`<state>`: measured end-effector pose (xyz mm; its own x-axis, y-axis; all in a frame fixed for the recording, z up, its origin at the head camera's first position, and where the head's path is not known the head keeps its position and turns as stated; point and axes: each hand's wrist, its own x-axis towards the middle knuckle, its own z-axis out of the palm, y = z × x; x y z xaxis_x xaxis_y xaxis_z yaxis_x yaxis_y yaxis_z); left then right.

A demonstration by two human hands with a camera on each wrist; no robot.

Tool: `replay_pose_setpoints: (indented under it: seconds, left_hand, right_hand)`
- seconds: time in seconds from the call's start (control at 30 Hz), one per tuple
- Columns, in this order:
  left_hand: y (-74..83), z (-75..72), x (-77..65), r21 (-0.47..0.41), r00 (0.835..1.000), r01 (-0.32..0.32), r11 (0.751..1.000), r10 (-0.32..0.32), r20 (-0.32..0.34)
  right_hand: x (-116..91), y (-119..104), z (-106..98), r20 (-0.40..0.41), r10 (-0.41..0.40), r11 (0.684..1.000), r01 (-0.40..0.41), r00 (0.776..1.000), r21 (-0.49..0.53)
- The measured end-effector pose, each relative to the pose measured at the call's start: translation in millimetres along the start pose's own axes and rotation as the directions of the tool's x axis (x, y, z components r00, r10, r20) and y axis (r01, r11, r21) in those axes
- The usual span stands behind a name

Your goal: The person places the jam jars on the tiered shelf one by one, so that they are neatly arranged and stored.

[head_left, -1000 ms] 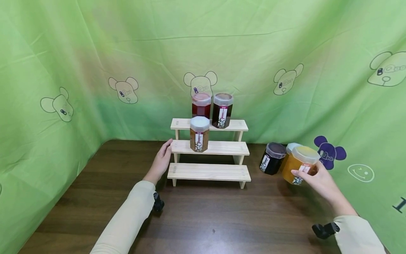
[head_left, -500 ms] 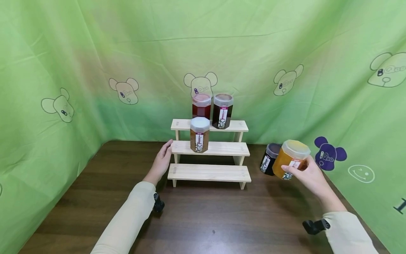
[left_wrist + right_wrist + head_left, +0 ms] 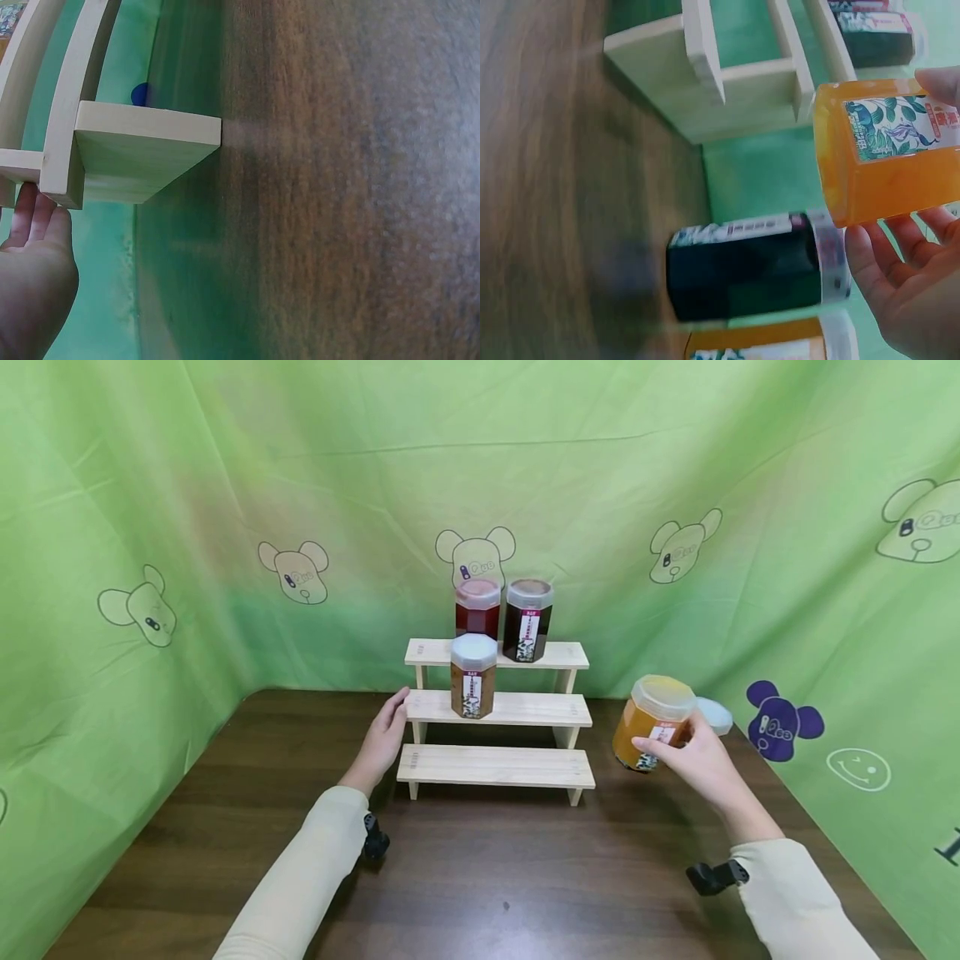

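My right hand [image 3: 697, 760] grips an octagonal jar of orange preserve [image 3: 647, 727] with a clear lid, thumb on one side and fingers on the other. In the right wrist view the jar [image 3: 885, 157] is lifted above a dark jar [image 3: 750, 262], which it hides in the head view. My left hand [image 3: 382, 739] rests its fingers against the left end of the middle step of a three-step wooden stand [image 3: 495, 764]. On that step stands a brown jar [image 3: 472, 689]. A red jar [image 3: 477, 614] and a dark labelled jar [image 3: 528, 627] occupy the top step.
Beside the dark jar stands another amber jar [image 3: 757, 341]; its pale lid [image 3: 715, 716] shows behind my right hand. A green printed cloth [image 3: 360, 485] hangs around the back and sides of the brown wooden table [image 3: 450, 877].
My right hand has carried the orange jar leftward, uncovering the pale lid and covering the dark jar in the head view. My left hand stays at the stand.
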<state>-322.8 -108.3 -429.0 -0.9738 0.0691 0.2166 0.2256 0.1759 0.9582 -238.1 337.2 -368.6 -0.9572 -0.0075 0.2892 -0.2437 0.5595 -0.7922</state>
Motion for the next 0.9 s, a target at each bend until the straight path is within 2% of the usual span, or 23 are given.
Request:
replay_pose_setpoints:
  seconds: [0.23, 0.47, 0.9]
  left_hand:
    - [2.0, 0.7, 0.1, -0.002, 1.000, -0.002, 1.000, 0.002, -0.004]
    - [3.0, 0.4, -1.5, -0.003, 1.000, 0.011, 1.000, -0.011, -0.006]
    - [3.6, 1.4, -1.9, 0.003, 1.000, 0.002, 1.000, -0.002, -0.011]
  right_hand:
    - [13, -10, 17, 0.016, -0.002, 0.999, 0.002, 1.000, 0.040]
    - [20, -22, 38, 0.021, -0.043, 0.993, 0.040, 0.999, 0.112]
    - [36, -38, 70, 0.047, -0.052, 0.981, 0.042, 0.998, 0.190]
